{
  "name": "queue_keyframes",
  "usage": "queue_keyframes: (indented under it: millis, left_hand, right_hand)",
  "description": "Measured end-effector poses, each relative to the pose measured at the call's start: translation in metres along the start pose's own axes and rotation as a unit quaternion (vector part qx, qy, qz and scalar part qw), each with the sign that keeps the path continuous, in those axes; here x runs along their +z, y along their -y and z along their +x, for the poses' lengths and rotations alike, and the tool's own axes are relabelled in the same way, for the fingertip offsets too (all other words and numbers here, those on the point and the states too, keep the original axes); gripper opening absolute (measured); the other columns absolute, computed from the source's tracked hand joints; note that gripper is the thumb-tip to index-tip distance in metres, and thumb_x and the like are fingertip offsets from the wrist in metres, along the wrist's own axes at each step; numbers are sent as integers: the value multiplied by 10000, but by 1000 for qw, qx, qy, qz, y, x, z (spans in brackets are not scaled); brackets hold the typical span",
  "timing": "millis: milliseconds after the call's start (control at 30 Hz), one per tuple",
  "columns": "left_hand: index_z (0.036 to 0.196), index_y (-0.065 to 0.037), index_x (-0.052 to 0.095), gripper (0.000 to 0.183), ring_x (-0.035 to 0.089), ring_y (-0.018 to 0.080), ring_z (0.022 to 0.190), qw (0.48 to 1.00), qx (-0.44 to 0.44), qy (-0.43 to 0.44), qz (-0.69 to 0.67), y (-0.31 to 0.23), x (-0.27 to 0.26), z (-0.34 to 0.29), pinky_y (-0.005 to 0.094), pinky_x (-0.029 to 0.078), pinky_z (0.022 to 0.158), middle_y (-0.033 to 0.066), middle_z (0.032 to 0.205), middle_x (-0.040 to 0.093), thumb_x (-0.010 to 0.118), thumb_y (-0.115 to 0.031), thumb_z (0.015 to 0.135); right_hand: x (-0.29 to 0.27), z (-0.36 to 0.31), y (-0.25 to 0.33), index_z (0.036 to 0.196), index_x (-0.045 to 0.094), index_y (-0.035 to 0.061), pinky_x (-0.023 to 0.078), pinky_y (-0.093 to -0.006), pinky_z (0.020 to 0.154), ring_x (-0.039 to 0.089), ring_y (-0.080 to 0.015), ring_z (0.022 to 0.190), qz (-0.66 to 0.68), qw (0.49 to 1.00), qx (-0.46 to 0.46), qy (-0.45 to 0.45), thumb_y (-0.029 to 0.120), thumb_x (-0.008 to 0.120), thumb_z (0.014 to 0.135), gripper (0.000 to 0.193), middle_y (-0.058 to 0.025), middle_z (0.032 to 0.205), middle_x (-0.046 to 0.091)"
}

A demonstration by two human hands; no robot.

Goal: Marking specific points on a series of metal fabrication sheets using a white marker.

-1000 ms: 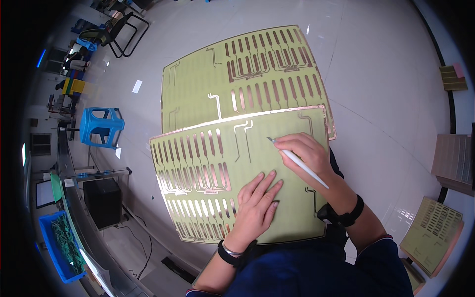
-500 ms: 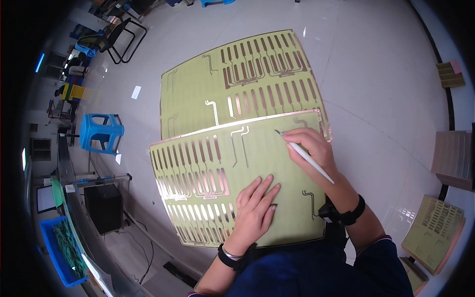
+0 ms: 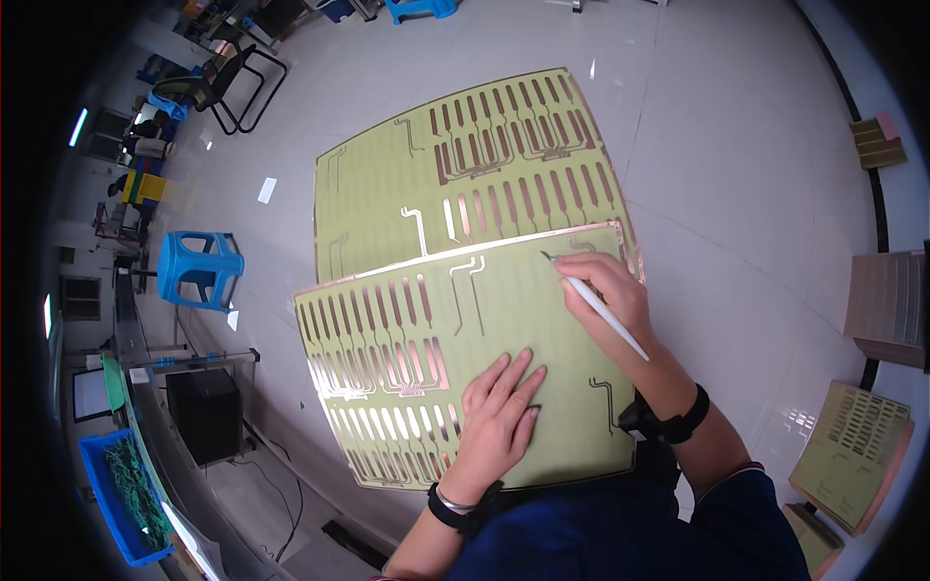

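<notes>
The left hand [image 3: 502,416] lies flat and open on the near green sheet [image 3: 407,358], while the right hand [image 3: 605,295] pinches a white pen [image 3: 596,302] whose tip touches that sheet's far edge.

Under the left hand [image 3: 496,418]: near panel [image 3: 426,378], matt pale-green laminate, smooth, crossed by shiny copper-coloured strips and traces. Just beyond the fingertips, a 2nd sheet [image 3: 465,165] of the same finish is seen. Held in the right hand [image 3: 605,290]: slim white tool [image 3: 605,317], smooth plastic look, tip dark. Beyond the sheets, floor [image 3: 736,145]: pale, glossy, reflective. Blue stool [image 3: 199,268]: plastic, slightly shiny.
</notes>
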State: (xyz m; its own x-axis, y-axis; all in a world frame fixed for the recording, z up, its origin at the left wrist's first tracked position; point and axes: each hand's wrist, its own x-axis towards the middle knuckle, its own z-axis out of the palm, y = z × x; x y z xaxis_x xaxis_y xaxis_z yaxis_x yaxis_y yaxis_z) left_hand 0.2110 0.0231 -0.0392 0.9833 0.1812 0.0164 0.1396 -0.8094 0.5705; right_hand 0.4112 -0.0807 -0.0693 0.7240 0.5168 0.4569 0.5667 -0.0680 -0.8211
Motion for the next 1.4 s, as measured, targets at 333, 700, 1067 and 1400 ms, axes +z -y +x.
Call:
queue_keyframes:
  millis: [333,700,1067,1400]
  left_hand:
    - [1347,-105,601,521,418,344,1357,1000,1,-2,4,0,0,0,461,302,1108,112,1492,479,658,-79,830]
    - [1349,-107,601,519,420,343,1355,1000,5,-7,-3,1,0,0,458,304,1106,107,1491,480,661,-84,835]
    - [1346,-112,603,514,429,335,1356,1000,5,-16,-14,3,0,-2,456,311,1102,99,1492,483,669,-91,837]
    - [1366,-140,588,513,429,326,1360,999,7,-21,-39,6,0,-4,457,312,1109,80,1517,458,661,-118,859]
  right_hand:
    - [0,4,2,1014,657,0,533,-364,851,664,-294,966,1,1000,4,10,-54,678,821,202,-126,1019,689]
    - [4,4,-1,1038,655,-16,538,-361,866,673,-299,972,-20,1000,-4,-23,-77,671,804,243,-136,1020,693]
    - [2,13,1,1256,622,87,422,-437,1076,537,-343,1265,-179,961,-70,198,126,639,886,372,-190,1354,578]
    - [-21,41,33,1126,664,14,506,-410,874,640,-341,975,-84,988,-82,100,82,648,895,241,-174,1055,669]
